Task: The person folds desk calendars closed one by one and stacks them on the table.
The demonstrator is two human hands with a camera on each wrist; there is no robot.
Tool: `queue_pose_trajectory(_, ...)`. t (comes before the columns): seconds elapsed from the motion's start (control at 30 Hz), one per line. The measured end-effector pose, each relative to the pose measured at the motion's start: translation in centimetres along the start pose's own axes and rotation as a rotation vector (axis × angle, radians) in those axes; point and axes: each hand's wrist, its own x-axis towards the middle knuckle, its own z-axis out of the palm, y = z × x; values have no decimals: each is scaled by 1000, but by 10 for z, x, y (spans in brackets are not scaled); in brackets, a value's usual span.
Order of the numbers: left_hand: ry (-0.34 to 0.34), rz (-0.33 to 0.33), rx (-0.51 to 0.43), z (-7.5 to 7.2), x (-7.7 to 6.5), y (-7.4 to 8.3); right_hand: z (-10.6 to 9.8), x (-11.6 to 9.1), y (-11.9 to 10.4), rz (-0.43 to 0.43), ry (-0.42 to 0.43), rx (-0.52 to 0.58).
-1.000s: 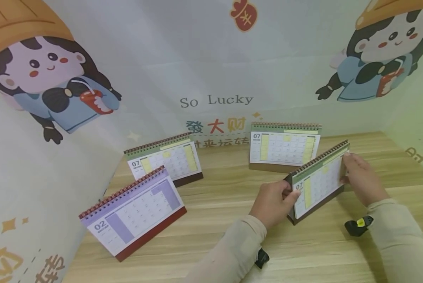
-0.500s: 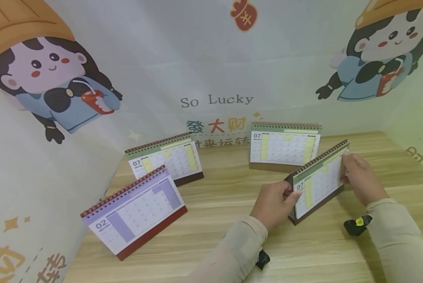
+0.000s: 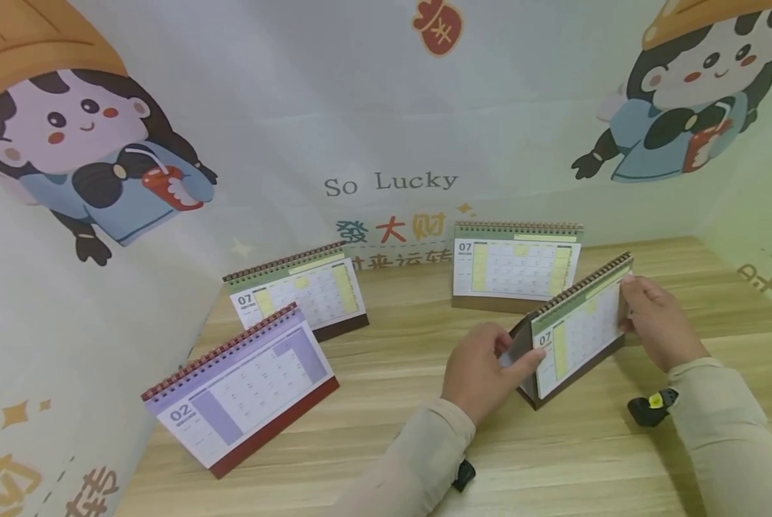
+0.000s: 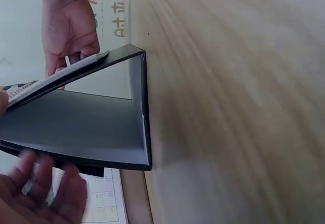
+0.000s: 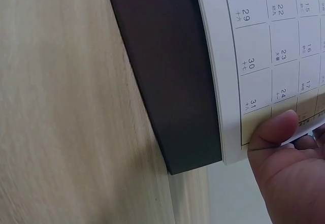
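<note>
A dark-based desk calendar (image 3: 582, 337) with a green-topped 07 page stands tilted like a tent on the table at right. My right hand (image 3: 660, 323) pinches its right edge, thumb on the page; the fingers behind are partly hidden in the right wrist view. My left hand (image 3: 479, 373) is at the calendar's left side, its thumb by the front page's edge. Its other fingers (image 4: 68, 191), blurred in the left wrist view, are spread loosely behind the back panel and seem apart from it. That view also shows the calendar's hollow grey inside (image 4: 76, 122).
A purple 02 desk calendar (image 3: 256, 388) with a red base stands at front left. Behind it is a green 07 calendar (image 3: 334, 291), partly covered. Another green 07 calendar (image 3: 521, 269) stands at the back, near the printed backdrop (image 3: 386, 129). All stand on a wood-grain table (image 3: 386, 409).
My left hand has loosened from the calendar's left edge and shifted left, showing more of the dark side opening. The right hand keeps its pinch, and the calendar stays about where it was.
</note>
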Motion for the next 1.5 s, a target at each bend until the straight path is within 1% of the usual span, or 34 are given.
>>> queue_pose_trajectory(0.07,10,-24,31,0,0,0,0,1,0,-6,3,11)
queue_pose_trajectory(0.13,-1,-19,86,-1,0,1,-1,1,1,-16,2,30)
queue_pose_trajectory(0.23,-60,2,130,-1,1,1,-2,1,2,-33,2,45)
queue_pose_trajectory(0.27,-85,7,128,-1,2,1,-2,0,2,-37,3,44)
queue_pose_trajectory(0.3,-115,10,117,-1,2,1,-2,0,2,-39,5,43)
queue_pose_trajectory(0.37,-169,-5,63,0,2,0,-1,0,2,-37,9,40)
queue_pose_trajectory(0.47,-223,-32,-14,0,3,0,0,0,3,-35,15,43)
queue_pose_trajectory(0.6,-280,-107,-95,-1,5,2,1,0,3,-34,19,59)
queue_pose_trajectory(0.67,-298,-156,-132,-2,7,5,1,0,3,-35,17,54)
queue_pose_trajectory(0.73,-303,-196,-190,-2,11,10,1,0,1,-33,15,37)
queue_pose_trajectory(0.8,-307,-220,-266,-3,15,16,1,0,0,-32,13,31)
queue_pose_trajectory(0.9,-318,-250,-378,-3,22,23,1,0,0,-30,12,44)
queue_pose_trajectory(0.97,-336,-285,-441,-2,26,26,1,0,1,-29,11,59)
queue_pose_trajectory(1.07,-354,-340,-496,-2,29,28,1,0,2,-36,5,80)
queue_pose_trajectory(1.17,-351,-373,-526,-1,30,28,1,0,3,-44,2,93)
queue_pose_trajectory(1.37,-302,-400,-590,5,30,29,0,0,4,-50,8,112)
queue_pose_trajectory(1.5,-268,-383,-635,7,30,31,1,0,4,-51,18,101)
